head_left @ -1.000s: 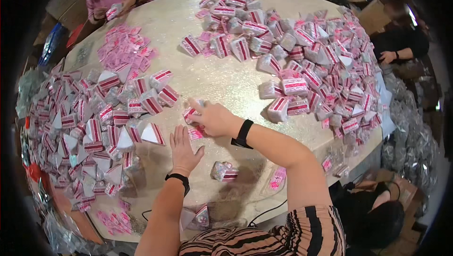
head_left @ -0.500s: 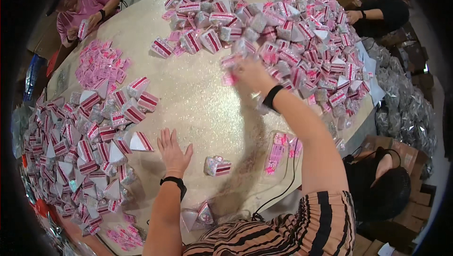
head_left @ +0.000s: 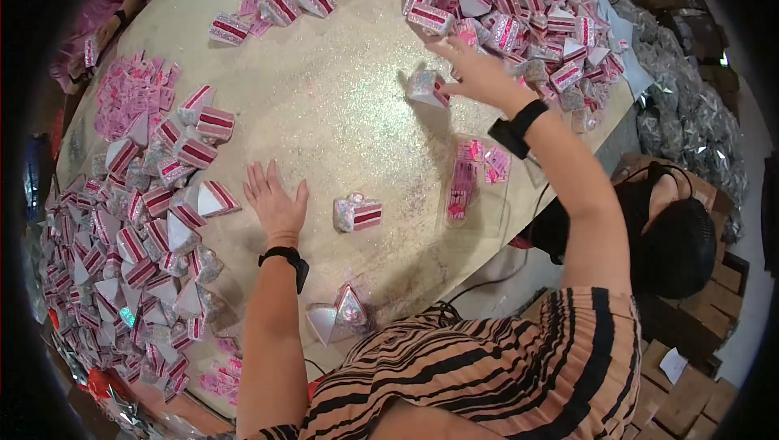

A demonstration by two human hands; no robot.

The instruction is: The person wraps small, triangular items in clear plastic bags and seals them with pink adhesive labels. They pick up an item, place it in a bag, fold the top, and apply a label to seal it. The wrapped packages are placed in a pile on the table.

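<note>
My left hand [head_left: 276, 200] lies flat on the table, fingers spread and holding nothing. Beside it is the edge of a large pile of glittery cake-slice ornaments [head_left: 154, 229], white with pink and red layers. Over the table's right part, my right hand [head_left: 479, 75] has its fingers apart. Its thumb is close to a single cake-slice ornament [head_left: 425, 88]; whether they touch I cannot tell. Another lone cake-slice ornament [head_left: 357, 213] sits between my arms. Two more pieces [head_left: 350, 310] rest at the near table edge.
A second heap of cake-slice ornaments [head_left: 503, 10] covers the far right. Pink tags are piled [head_left: 134, 99] at the left. A clear tray [head_left: 487, 213] with pink tags lies near the right edge. Other people sit around the table [head_left: 324, 99]. Wrapped silver goods [head_left: 690, 123] and cartons stand at right.
My view has shifted, so the table appears higher. My right hand has come away from the far heap, and its fingers have spread beside one cake-slice ornament. My left hand stays flat.
</note>
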